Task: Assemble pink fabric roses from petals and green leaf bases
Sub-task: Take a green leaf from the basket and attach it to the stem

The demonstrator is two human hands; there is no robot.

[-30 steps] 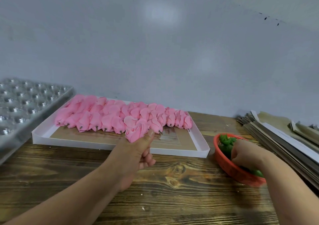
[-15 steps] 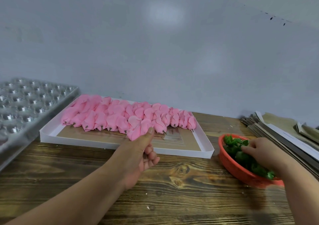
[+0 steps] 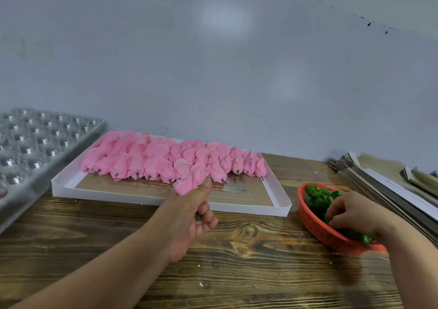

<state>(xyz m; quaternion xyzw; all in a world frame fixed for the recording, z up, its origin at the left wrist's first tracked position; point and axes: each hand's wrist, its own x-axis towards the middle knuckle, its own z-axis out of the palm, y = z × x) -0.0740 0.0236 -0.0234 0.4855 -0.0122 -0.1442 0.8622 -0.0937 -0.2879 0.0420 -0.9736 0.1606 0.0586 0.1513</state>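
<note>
Right hand (image 3: 355, 214) dug deeper into basket (image 3: 315, 223) since a second ago, fingers curled among leaf bases (image 3: 318, 196), seemingly pinching one. Left hand (image 3: 189, 216) kept gripping rose (image 3: 188, 183) left of basket, before tray (image 3: 147, 197).

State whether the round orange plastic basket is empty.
Not empty: the orange plastic basket holds green leaf bases, with the right hand reaching in.

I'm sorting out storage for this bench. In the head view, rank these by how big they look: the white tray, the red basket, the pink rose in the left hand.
1. white tray, widest by far
2. red basket, partly covered by the right hand
3. pink rose in the left hand, clearly smallest
</note>
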